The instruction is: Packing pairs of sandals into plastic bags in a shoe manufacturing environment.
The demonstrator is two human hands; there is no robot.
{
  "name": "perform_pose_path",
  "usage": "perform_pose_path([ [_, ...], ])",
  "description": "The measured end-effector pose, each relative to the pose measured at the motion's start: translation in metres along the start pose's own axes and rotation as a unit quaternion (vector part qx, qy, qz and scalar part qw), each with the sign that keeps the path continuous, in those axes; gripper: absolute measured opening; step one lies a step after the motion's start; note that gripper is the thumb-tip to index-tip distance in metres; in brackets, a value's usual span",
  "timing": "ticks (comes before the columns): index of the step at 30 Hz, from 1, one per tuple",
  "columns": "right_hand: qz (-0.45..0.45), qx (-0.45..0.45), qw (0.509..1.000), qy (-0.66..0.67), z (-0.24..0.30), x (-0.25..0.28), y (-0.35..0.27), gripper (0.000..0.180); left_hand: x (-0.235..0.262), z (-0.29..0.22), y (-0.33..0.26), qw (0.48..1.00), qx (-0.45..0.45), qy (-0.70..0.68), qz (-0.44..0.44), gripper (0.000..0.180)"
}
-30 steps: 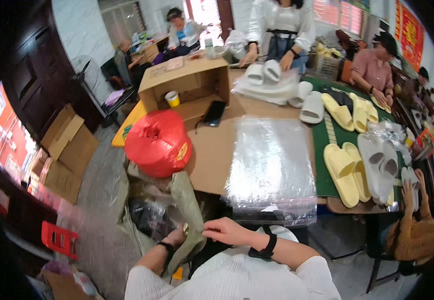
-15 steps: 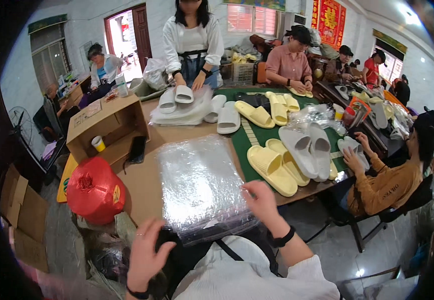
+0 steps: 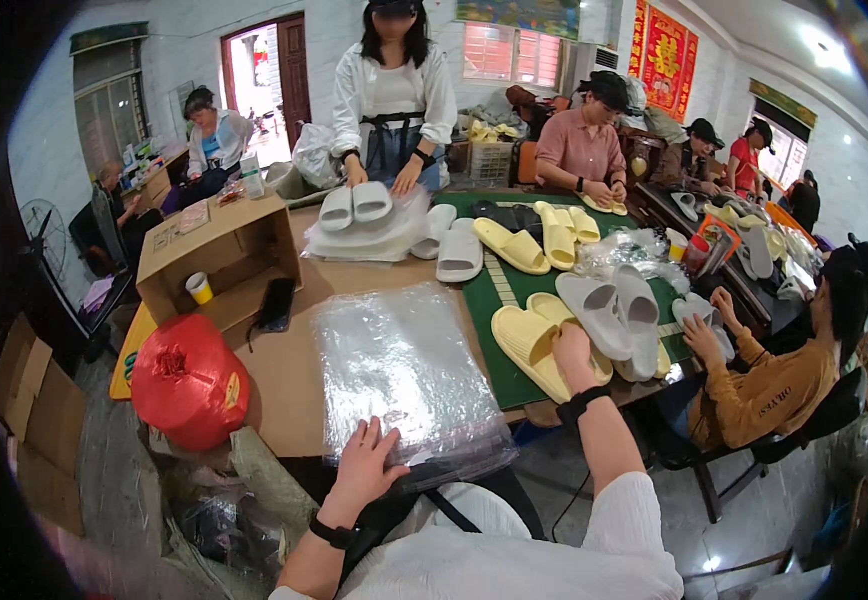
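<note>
A stack of clear plastic bags lies on the table in front of me. My left hand rests on its near edge, fingers spread, holding nothing. To the right, my right hand is closed at the inner side of a pair of yellow slippers; its fingertips are partly hidden. A pair of grey slippers leans just beyond that hand, on top of other yellow ones. Black bands circle both my wrists.
A red roll of plastic twine, an open cardboard box with a paper cup, and a phone sit at the left. Farther off are more slippers on the green mat. A co-worker in brown sits at the right; others work across the table.
My right hand has moved right from the bags' edge to the yellow slippers. My left hand has come up and right onto the bags. The person opposite has shifted a grey slipper.
</note>
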State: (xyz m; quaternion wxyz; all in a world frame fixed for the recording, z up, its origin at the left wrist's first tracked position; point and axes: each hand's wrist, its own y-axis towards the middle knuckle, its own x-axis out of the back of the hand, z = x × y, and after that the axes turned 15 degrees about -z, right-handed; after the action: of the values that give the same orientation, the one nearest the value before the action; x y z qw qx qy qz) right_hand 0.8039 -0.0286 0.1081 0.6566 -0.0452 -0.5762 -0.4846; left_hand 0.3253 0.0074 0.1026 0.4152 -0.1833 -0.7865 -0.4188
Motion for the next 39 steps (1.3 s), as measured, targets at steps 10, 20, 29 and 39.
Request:
perform_pose_path([
  [10,-0.015,0.072,0.911,0.405,0.134,0.045,-0.073,0.017,0.011,0.002,-0.001,0.999,0.043,0.013,0.029,0.079],
  [20,0.185,0.26,0.924,0.21,0.177,0.019,-0.125,0.039,0.002,0.002,-0.007,0.999,0.043,-0.007,-0.005,0.076],
  [29,0.039,0.187,0.935,0.299,0.131,0.052,-0.134,0.023,-0.002,0.006,-0.007,0.999,0.045,-0.012,-0.004,0.07],
  [39,0.049,-0.052,0.856,0.513,0.056,0.122,-0.187,0.015,0.004,0.003,0.013,0.999,-0.01,0.032,0.024,0.049],
])
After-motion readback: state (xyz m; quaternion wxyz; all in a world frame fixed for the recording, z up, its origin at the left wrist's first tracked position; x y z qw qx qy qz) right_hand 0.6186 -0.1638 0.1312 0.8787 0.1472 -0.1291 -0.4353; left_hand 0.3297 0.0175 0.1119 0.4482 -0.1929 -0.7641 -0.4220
